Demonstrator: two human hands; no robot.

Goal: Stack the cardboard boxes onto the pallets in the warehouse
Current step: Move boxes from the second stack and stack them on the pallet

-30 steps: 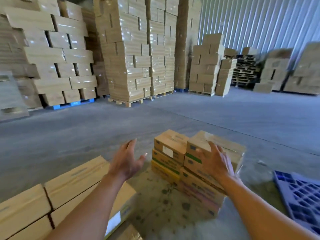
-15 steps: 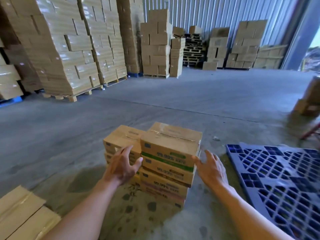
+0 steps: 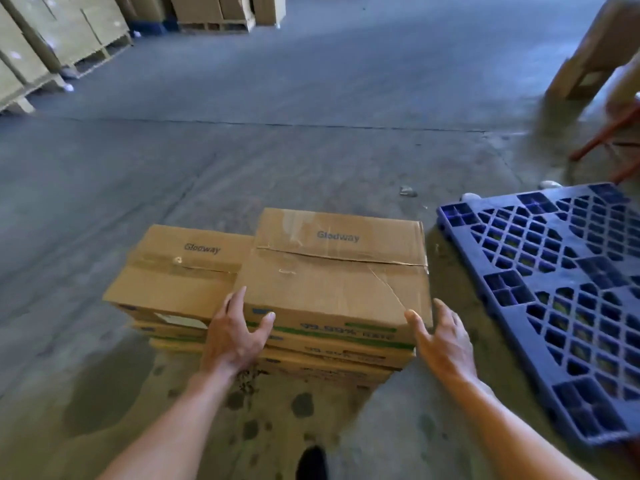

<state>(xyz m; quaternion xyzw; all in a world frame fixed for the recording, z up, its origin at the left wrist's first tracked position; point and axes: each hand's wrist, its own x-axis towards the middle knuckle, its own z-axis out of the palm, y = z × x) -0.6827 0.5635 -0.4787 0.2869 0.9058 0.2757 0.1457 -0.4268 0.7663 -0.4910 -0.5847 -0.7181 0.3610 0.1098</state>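
Two short stacks of cardboard boxes are sitting side by side on the concrete floor (image 3: 311,98), touching each other. The taller right-hand stack is carrying the top box (image 3: 332,271), and both hands are flanking it. That box is lying flat with "Glodway" printed on its lid, a taped seam running across and a crease slanting toward its near right corner (it is sitting flat on the box beneath it).

The left hand (image 3: 235,337) is resting on the near left corner. Its fingers are lying fairly straight up the box's left side, just above the lid of the neighbouring box (image 3: 180,271) on the lower stack. Its thumb is pressing flat against the front face.

The right hand (image 3: 443,344) is hovering wide open at the near right corner, fingers spread, holding nothing. Its thumb tip is sitting right at the box's edge, and I cannot tell whether it is touching.

Just to the right of the stacks, a blue plastic pallet (image 3: 554,289) is lying on the floor. A dark shoe tip (image 3: 311,462) is showing at the bottom edge, between the forearms. Far off at the upper left, tall loads of cartons (image 3: 69,32) are standing on wooden pallets. A red frame (image 3: 609,133) is poking in at the right edge, too blurred to make out.
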